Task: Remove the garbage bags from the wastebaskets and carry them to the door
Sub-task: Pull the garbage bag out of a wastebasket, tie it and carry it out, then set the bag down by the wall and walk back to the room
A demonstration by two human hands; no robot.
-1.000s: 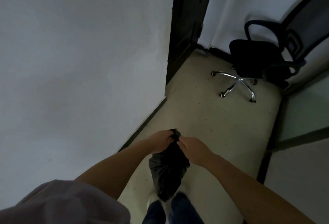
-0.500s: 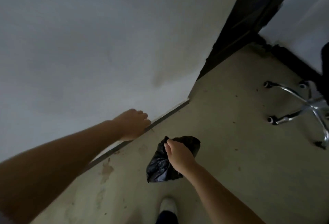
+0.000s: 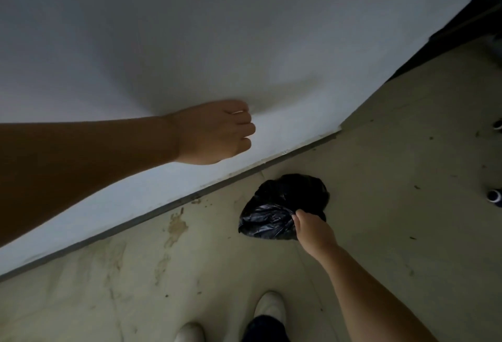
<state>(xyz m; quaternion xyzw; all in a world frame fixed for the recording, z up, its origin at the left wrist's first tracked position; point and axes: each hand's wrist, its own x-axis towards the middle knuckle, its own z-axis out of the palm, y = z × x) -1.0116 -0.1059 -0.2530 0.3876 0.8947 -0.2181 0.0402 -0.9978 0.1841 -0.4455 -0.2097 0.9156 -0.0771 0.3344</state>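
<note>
A small black garbage bag point(image 3: 277, 211) sits low at the floor, close to the base of the white wall. My right hand point(image 3: 312, 229) grips its gathered top from the near side. My left hand point(image 3: 214, 132) is up against the wall with its fingers curled in and nothing in it. The dark door frame point(image 3: 461, 23) shows at the top right corner.
A white wall point(image 3: 190, 29) with a dark skirting strip point(image 3: 163, 205) runs diagonally across the view. The pale floor point(image 3: 394, 178) is stained near the wall. Chair castors point(image 3: 493, 195) peek in at the right edge. My two white shoes point(image 3: 269, 306) stand at the bottom.
My left hand let go of the bag and went to the wall, then curled its fingers. My right hand lowered the bag toward the floor near the wall as I bent down.
</note>
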